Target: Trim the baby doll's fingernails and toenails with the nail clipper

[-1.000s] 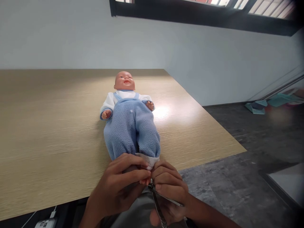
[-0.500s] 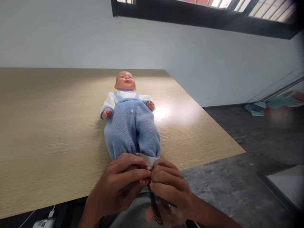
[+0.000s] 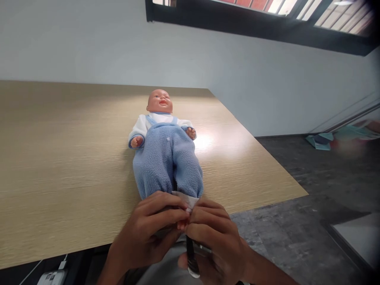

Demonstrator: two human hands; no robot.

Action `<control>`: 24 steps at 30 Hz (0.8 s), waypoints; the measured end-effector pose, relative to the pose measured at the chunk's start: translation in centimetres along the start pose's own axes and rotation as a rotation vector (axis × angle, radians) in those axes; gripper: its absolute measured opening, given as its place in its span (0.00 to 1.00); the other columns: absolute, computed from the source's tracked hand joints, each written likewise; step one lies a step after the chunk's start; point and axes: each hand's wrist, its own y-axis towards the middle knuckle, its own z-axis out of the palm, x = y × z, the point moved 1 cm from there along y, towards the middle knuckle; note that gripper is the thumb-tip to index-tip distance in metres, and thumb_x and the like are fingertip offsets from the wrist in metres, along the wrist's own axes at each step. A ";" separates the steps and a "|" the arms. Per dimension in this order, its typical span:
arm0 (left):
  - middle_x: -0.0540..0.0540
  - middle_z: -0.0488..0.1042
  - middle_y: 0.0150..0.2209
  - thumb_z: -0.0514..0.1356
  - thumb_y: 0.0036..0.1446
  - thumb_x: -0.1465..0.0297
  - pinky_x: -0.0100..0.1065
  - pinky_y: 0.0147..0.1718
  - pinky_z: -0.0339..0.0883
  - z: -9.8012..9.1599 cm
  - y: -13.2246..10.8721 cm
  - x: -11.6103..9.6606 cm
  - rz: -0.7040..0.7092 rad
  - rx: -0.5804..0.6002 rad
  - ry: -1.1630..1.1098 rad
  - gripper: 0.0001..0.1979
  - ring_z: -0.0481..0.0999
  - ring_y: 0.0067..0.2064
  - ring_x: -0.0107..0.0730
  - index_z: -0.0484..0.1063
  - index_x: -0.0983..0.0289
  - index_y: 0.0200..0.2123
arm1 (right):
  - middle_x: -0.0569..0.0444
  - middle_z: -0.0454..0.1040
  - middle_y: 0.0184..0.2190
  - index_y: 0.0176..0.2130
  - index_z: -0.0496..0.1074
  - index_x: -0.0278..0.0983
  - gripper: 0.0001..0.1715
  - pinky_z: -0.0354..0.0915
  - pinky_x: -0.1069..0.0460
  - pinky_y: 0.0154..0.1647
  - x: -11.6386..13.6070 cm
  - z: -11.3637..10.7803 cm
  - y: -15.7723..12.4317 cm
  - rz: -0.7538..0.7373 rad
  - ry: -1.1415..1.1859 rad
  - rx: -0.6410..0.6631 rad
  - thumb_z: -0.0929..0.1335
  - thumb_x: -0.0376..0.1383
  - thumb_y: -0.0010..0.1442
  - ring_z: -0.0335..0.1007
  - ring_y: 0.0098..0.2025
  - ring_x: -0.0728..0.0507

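Note:
A baby doll (image 3: pixel 160 154) in a white top and blue fleece dungarees lies on its back, head toward the wall. At the bottom of its trouser leg on the right of the view is a white cloth band (image 3: pixel 190 198), a sock or a cuff. My left hand (image 3: pixel 154 227) is closed on the near edge of this band, fingertips pinched. My right hand (image 3: pixel 215 233) pinches the same cloth from the right, its fingertips touching the left ones. The doll's toes (image 3: pixel 181 225) peek out between my fingers. Below them hangs a dark strap-like thing (image 3: pixel 190 253) of unclear kind.
The doll rests on a pale wooden table (image 3: pixel 74 166) whose right corner ends above a grey floor (image 3: pixel 279 233). Under the near edge sits a white device (image 3: pixel 52 277) with a cable. A teal item (image 3: pixel 320 141) lies on the floor by the wall.
Both hands keep their pinch on the white cloth. The right fingers have shifted slightly, and the view has moved a little.

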 end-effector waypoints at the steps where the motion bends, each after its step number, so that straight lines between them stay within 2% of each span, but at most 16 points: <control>1: 0.56 0.77 0.46 0.62 0.60 0.80 0.31 0.48 0.70 0.0 0.0 0.0 -0.001 -0.003 0.003 0.11 0.75 0.47 0.30 0.75 0.66 0.46 | 0.55 0.73 0.25 0.36 0.70 0.36 0.16 0.67 0.50 0.34 -0.2 0.1 -0.1 0.022 0.038 -0.032 0.68 0.47 0.65 0.70 0.26 0.48; 4: 0.56 0.77 0.46 0.62 0.59 0.81 0.31 0.48 0.70 -0.1 0.0 -0.1 -0.015 -0.005 0.005 0.11 0.76 0.47 0.30 0.76 0.66 0.45 | 0.55 0.74 0.26 0.39 0.69 0.37 0.17 0.67 0.50 0.33 -0.7 0.1 -0.3 0.087 0.212 -0.175 0.71 0.48 0.62 0.71 0.27 0.47; 6: 0.56 0.77 0.46 0.63 0.59 0.81 0.31 0.47 0.71 -0.1 -0.1 -0.1 -0.023 0.005 -0.004 0.11 0.76 0.47 0.30 0.76 0.65 0.45 | 0.56 0.72 0.25 0.40 0.70 0.38 0.16 0.64 0.51 0.29 -1.1 0.1 -0.5 0.135 0.312 -0.247 0.70 0.48 0.63 0.68 0.25 0.48; 11: 0.57 0.76 0.47 0.64 0.58 0.80 0.33 0.48 0.71 -0.3 -0.2 0.1 -0.014 0.029 -0.034 0.13 0.76 0.48 0.31 0.76 0.65 0.47 | 0.57 0.68 0.25 0.44 0.68 0.40 0.18 0.63 0.52 0.26 -1.4 -0.2 -1.1 0.252 0.389 -0.224 0.70 0.49 0.61 0.64 0.24 0.48; 15: 0.58 0.76 0.47 0.65 0.59 0.79 0.33 0.48 0.72 -0.3 -0.2 0.3 0.001 0.035 -0.036 0.15 0.76 0.48 0.32 0.76 0.65 0.49 | 0.55 0.70 0.27 0.44 0.68 0.40 0.18 0.66 0.49 0.28 -1.3 -0.1 -1.2 0.197 0.338 -0.217 0.71 0.47 0.61 0.68 0.27 0.45; 20: 0.57 0.78 0.46 0.65 0.59 0.78 0.32 0.47 0.73 -0.5 -0.1 0.1 0.010 0.012 -0.030 0.12 0.78 0.47 0.32 0.77 0.66 0.47 | 0.54 0.73 0.27 0.45 0.68 0.38 0.16 0.69 0.47 0.31 -1.1 0.1 -0.9 0.024 0.198 -0.188 0.70 0.44 0.62 0.71 0.26 0.46; 24: 0.58 0.79 0.44 0.64 0.60 0.76 0.33 0.45 0.75 -0.5 0.0 0.1 0.021 -0.008 -0.013 0.10 0.79 0.45 0.33 0.77 0.65 0.46 | 0.53 0.74 0.28 0.44 0.67 0.37 0.16 0.72 0.47 0.36 -0.9 -0.1 -0.7 -0.017 0.108 -0.158 0.69 0.45 0.64 0.75 0.28 0.46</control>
